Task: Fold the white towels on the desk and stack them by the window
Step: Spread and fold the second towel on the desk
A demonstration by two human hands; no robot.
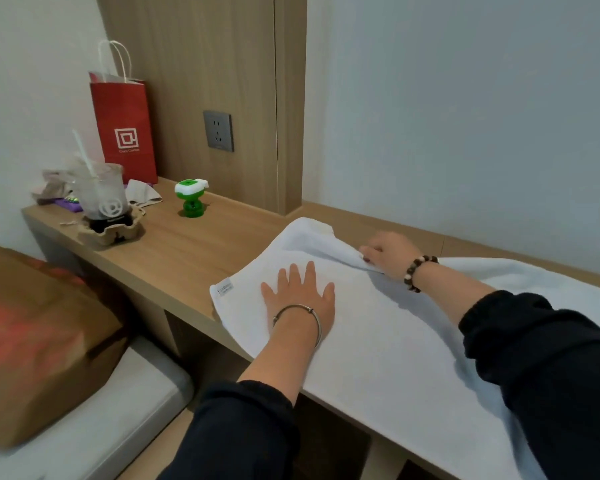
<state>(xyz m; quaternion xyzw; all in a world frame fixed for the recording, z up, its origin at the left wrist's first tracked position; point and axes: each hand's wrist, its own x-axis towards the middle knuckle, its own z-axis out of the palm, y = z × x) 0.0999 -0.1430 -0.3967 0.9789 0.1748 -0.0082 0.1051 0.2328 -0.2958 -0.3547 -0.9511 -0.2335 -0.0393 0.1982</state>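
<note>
I have the white towel (378,341) spread along the worktop (174,251). Its long axis follows the worktop's length, from the labelled corner at far left down towards the near right, where it passes under my right sleeve and out of frame. My left hand (300,299) lies flat on it near that left end, fingers straight and spread, pressing the cloth down. My right hand (390,252) is just beyond it on the wall side, fingers curled and pinching the far long edge, which is lifted into a ridge. The left end is the nearer one to both hands, so I judge the next fold starts there, drawn across the short way or along the length. I count one towel for certain; I cannot tell whether the white cloth past my right arm is the same one. No window shows. Well to the left stand one red paper bag (125,133), one cup (101,192) and one green gadget (190,199).
</note>
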